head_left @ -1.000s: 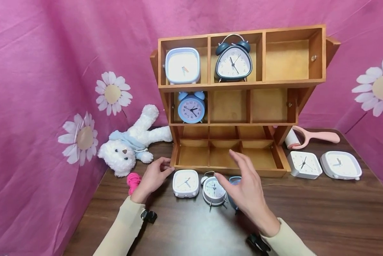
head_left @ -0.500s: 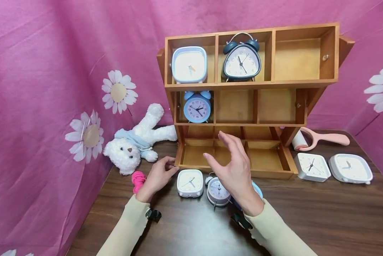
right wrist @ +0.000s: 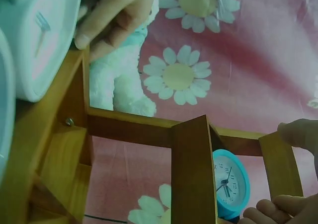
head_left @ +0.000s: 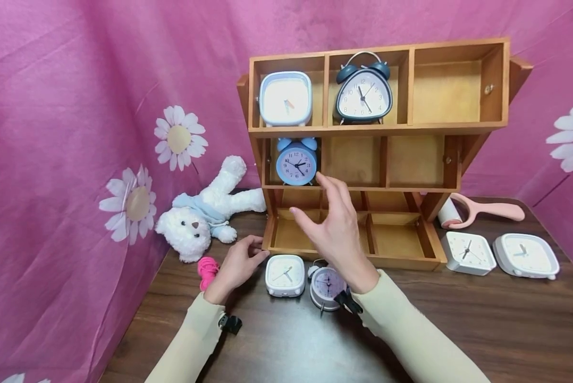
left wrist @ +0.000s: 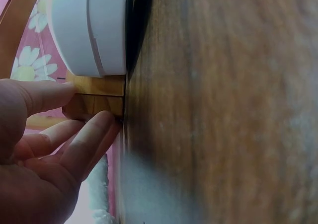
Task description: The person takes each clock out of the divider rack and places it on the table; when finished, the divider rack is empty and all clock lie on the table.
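Note:
My left hand (head_left: 238,266) holds the lower left corner of the wooden shelf (head_left: 353,130); in the left wrist view its thumb and fingers (left wrist: 92,139) pinch that corner. My right hand (head_left: 336,229), thumb and fingers spread, is raised before the shelf with nothing in its grasp. Its fingertips appear close to the light blue twin-bell alarm clock (head_left: 296,165) in the middle row's left compartment; contact cannot be told. On the table before the shelf are a white square clock (head_left: 285,275) and a pale twin-bell alarm clock (head_left: 326,290), partly covered by my right wrist.
In the top row are a pale blue-rimmed clock (head_left: 285,99) and a dark green alarm clock (head_left: 364,96). Two white clocks (head_left: 468,252) and a pink lint roller (head_left: 487,207) lie at right. At left are a white teddy bear (head_left: 186,234) and a pink bundle (head_left: 208,270).
My right hand has moved left and up, from above the clocks on the table toward the light blue clock. The left hand keeps its hold. The head view has shifted slightly.

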